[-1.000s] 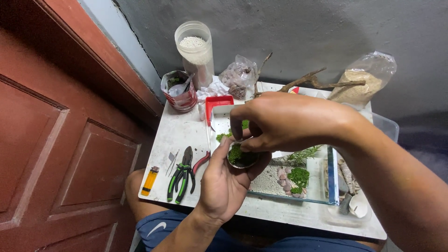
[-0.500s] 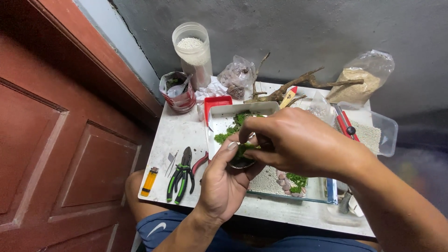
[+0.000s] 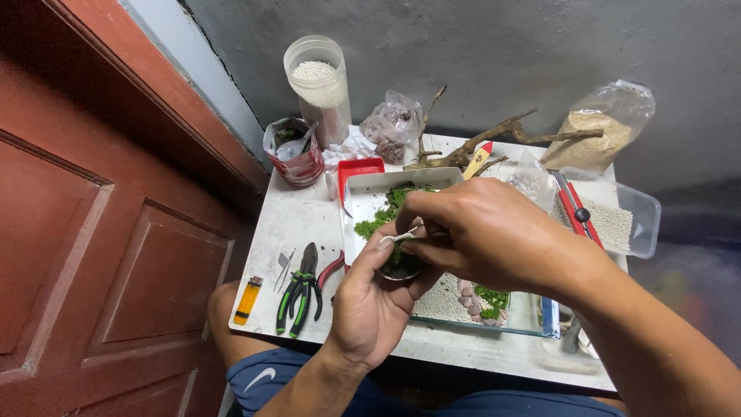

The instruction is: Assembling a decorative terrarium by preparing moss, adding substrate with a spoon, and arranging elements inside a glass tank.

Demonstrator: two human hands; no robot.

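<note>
Pliers point(image 3: 303, 287), yellow lighter point(image 3: 248, 300), driftwood point(image 3: 494, 140)

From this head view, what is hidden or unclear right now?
- Small cup in the left hand: contents hidden by the right hand.
- Metal tool: only its tip shows past the right fingers.
- Glass tank: mostly covered by both hands.
- Tool under the tank's right corner: too small.

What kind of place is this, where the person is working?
Probably a small home hobby corner for building planted tanks: a little white table squeezed between a red wooden door and a grey wall, holding a shallow glass tank, green moss and branching driftwood.
</note>
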